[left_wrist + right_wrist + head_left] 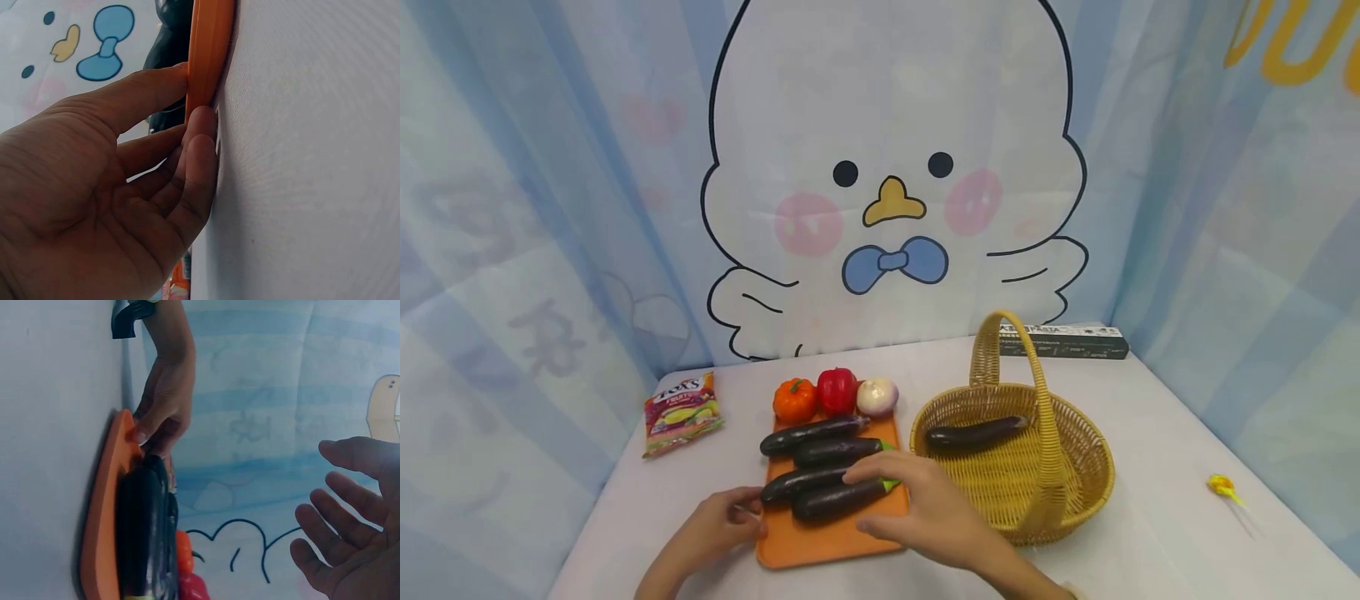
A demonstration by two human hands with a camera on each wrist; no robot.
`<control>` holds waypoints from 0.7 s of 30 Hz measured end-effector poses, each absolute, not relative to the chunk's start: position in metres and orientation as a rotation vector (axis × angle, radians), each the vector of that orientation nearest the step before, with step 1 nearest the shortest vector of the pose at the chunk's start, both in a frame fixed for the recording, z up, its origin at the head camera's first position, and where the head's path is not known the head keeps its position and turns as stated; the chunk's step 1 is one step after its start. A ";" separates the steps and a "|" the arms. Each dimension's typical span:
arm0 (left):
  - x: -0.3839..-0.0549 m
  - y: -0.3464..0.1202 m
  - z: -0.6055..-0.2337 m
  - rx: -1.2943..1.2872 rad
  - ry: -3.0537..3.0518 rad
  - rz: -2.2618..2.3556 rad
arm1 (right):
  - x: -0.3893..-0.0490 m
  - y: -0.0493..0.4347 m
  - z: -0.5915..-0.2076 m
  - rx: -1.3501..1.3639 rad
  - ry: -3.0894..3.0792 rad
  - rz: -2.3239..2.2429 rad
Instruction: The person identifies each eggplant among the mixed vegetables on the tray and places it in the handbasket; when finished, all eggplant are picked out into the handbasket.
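At the left edge of an orange tray (820, 546), my left hand (718, 527) grips the rim. The left wrist view shows its thumb (147, 87) on the rim and its fingertips (201, 156) low by the table. Several dark eggplants (838, 502) lie crosswise on the tray, some with green stem ends. My right hand (932, 508) hovers over the tray's right side and holds nothing. Its fingers are spread and relaxed in the right wrist view, apart from the eggplants. Another eggplant (973, 435) lies inside the wicker basket (1097, 433) to the right.
Along the tray's far end sit a ribbed orange vegetable (795, 401), a red bell pepper (837, 391) and a pale round vegetable (877, 397). A candy bag (682, 415) lies left, a yellow lollipop (1221, 483) far right. Behind the basket is a dark pasta box (1075, 343).
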State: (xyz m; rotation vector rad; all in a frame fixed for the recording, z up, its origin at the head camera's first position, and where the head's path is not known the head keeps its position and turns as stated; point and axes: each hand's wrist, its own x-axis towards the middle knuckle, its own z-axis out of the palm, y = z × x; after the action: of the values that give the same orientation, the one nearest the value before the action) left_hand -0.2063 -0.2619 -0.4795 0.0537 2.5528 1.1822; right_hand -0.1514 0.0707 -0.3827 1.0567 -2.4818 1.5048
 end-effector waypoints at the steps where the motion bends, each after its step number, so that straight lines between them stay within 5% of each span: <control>1: -0.206 -0.263 -0.479 0.054 2.553 1.184 | -0.154 0.067 -0.387 1.049 -2.487 1.497; 21: -0.206 -0.265 -0.481 0.044 2.565 1.186 | -0.192 0.037 -0.446 0.727 -2.740 1.293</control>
State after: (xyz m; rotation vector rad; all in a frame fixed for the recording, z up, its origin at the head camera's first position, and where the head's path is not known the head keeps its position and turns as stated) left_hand -0.2059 -0.2647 -0.4811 0.0436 2.5647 1.1861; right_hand -0.1922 0.0372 -0.4457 0.7267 -2.7396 1.2934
